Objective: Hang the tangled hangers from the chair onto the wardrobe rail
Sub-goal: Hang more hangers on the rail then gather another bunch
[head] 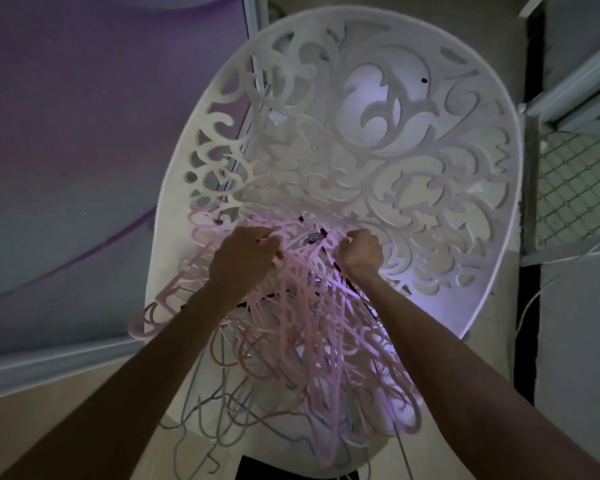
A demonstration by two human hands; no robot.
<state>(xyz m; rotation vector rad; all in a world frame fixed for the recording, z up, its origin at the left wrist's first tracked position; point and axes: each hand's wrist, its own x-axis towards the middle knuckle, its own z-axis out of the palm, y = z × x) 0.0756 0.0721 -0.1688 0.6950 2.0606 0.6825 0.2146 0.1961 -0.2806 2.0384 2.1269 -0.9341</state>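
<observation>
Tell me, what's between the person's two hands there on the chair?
In the head view, the top of the tangled hangers fills the stretch between the left hand and right hand: pink strands, with a dark one crossing near the right hand.

Dim home room: ornate chair (pixel 430 140), hangers (pixel 302 327)

The tangled hangers (pixel 291 323) lay heaped on the seat of the chair (pixel 378 140), spilling over its front edge, with the left hand (pixel 245 259) and right hand (pixel 361 252) side by side atop the heap, before the backrest.
</observation>
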